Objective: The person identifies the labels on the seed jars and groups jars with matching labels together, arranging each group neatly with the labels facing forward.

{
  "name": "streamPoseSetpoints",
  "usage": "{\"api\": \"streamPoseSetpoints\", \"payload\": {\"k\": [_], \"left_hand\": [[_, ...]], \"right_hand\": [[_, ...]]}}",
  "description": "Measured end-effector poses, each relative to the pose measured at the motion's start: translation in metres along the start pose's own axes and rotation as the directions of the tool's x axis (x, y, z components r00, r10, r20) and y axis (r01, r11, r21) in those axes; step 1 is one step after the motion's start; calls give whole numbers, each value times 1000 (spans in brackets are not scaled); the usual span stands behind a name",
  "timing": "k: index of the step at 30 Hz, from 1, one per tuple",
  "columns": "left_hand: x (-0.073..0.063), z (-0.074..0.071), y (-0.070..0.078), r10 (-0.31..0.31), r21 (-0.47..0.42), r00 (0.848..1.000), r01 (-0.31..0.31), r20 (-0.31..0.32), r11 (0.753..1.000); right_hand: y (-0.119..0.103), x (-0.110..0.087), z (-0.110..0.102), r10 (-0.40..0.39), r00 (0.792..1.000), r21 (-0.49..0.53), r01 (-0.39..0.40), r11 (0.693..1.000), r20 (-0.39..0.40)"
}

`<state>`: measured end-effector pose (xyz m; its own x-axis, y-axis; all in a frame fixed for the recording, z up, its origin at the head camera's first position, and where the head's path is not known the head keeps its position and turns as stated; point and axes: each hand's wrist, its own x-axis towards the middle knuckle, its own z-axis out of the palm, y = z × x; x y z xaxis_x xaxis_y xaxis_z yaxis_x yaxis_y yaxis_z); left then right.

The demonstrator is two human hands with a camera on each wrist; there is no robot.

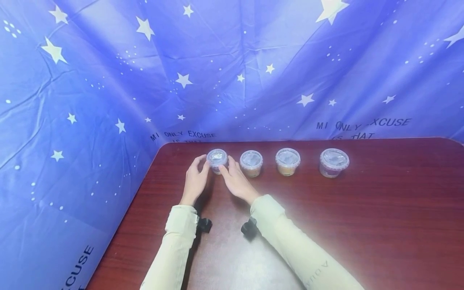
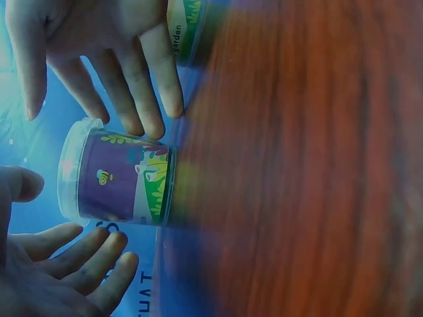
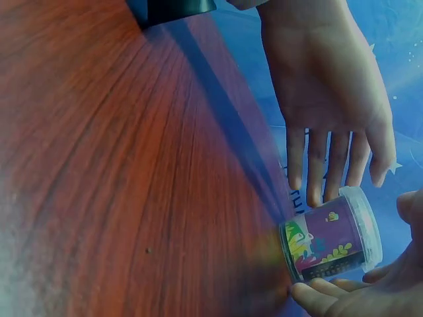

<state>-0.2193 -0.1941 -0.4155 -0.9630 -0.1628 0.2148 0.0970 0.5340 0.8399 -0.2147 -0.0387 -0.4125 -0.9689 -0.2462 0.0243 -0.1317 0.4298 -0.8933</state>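
Note:
A small clear plastic tub [image 1: 217, 156] with a lid stands upright at the left end of a row. In the left wrist view the tub [image 2: 119, 175] shows a purple label with a bee and green leaves. My left hand [image 1: 195, 180] is at its left side, fingers nearly straight. On the other side, my right hand [image 1: 237, 180] has its fingers extended along the tub's wall. The right wrist view shows the tub [image 3: 324, 236] between the left hand [image 3: 334, 86] above and the right hand [image 3: 377, 290] below, their fingertips right at its wall.
Three more lidded tubs stand to the right: a near one [image 1: 251, 163], a middle one [image 1: 288, 162] and a far one [image 1: 334, 163]. The dark red wooden table [image 1: 380, 217] meets a blue star-printed cloth [image 1: 232, 96] behind and at left.

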Motion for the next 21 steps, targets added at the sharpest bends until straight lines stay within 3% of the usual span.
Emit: {"api": "streamPoseSetpoints", "payload": {"k": [11, 21], "left_hand": [[4, 10, 1, -42, -176, 999, 45, 23, 983], [0, 8, -1, -82, -199, 997, 81, 4, 977]], "right_hand": [[2, 5, 7, -34, 995, -6, 34, 999, -90], [-1, 9, 14, -45, 990, -29, 42, 999, -135]]}}
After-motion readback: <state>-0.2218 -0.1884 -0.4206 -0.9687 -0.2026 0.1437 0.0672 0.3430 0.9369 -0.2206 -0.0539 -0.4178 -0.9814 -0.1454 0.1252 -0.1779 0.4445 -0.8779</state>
